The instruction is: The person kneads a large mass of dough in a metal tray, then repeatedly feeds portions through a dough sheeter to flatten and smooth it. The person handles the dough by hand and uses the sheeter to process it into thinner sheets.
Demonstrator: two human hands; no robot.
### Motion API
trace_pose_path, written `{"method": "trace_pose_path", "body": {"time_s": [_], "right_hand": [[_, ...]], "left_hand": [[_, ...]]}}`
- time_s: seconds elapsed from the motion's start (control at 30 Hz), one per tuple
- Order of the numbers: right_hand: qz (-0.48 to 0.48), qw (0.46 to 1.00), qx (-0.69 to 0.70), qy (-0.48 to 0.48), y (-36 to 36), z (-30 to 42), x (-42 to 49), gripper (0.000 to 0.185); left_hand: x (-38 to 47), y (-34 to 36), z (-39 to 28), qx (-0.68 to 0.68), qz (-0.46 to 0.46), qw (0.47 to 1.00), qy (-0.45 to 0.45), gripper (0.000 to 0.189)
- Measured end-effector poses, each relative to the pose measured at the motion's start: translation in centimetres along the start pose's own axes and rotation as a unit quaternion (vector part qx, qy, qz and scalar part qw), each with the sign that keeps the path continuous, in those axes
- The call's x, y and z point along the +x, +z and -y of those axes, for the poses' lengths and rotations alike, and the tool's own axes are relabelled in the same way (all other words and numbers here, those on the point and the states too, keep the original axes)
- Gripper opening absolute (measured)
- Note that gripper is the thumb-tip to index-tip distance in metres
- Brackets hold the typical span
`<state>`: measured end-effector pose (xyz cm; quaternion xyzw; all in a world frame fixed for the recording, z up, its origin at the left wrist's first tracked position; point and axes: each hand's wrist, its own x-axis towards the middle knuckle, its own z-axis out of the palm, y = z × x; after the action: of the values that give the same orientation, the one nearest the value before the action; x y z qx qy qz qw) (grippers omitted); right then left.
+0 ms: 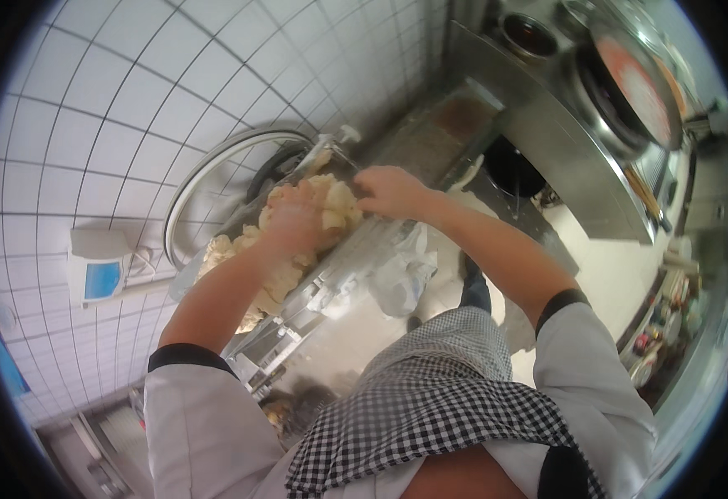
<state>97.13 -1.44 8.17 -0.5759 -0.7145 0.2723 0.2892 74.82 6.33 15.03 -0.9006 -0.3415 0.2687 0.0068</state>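
Note:
Pale cauliflower is heaped on a narrow work surface along the tiled wall, with more cauliflower pieces towards the left. My left hand, blurred, lies over the heap with its fingers around a piece. At the heap's right side is my right hand, its fingers bent and its fingertips close to the cauliflower. A thin dark line runs from near those fingertips towards the wall; I cannot tell whether it is a tool in the hand. Below the surface's front edge is a crumpled clear plastic bag.
A round white-rimmed lid or ring leans against the white tiles. On that wall is a white box with a blue panel. To the right, a metal counter carries a large steel pot. A black bucket stands below it.

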Motion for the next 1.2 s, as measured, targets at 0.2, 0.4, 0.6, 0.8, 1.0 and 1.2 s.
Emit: {"method": "trace_pose_path", "body": {"time_s": [0.2, 0.4, 0.6, 0.8, 1.0, 1.2], "right_hand": [[0.237, 0.963, -0.120, -0.037, 1.3, 0.4, 7.3, 0.049], [0.365, 0.902, -0.191, -0.126, 1.1, -0.3, 10.3, 0.038], [0.428, 0.830, -0.334, -0.125, 2.4, 0.9, 10.6, 0.031], [0.362, 0.811, -0.425, -0.176, 5.5, 2.0, 10.1, 0.026], [0.381, 0.820, -0.408, -0.129, 8.0, 0.8, 10.5, 0.026], [0.350, 0.873, -0.318, -0.123, 6.0, 0.3, 9.1, 0.021]], "left_hand": [[1.5, 1.6, 0.8, -0.067, -0.071, 0.995, 0.008, 0.106], [2.3, 2.3, 0.5, -0.125, -0.106, 0.986, -0.023, 0.113], [1.9, 0.2, -1.0, -0.101, -0.054, 0.991, -0.075, 0.112], [-4.2, -2.8, 0.0, -0.168, -0.006, 0.964, -0.207, 0.124], [-3.9, -2.5, 1.7, -0.147, 0.087, 0.963, -0.211, 0.135], [-1.8, -1.8, 1.1, -0.118, 0.094, 0.967, -0.205, 0.128]]}}
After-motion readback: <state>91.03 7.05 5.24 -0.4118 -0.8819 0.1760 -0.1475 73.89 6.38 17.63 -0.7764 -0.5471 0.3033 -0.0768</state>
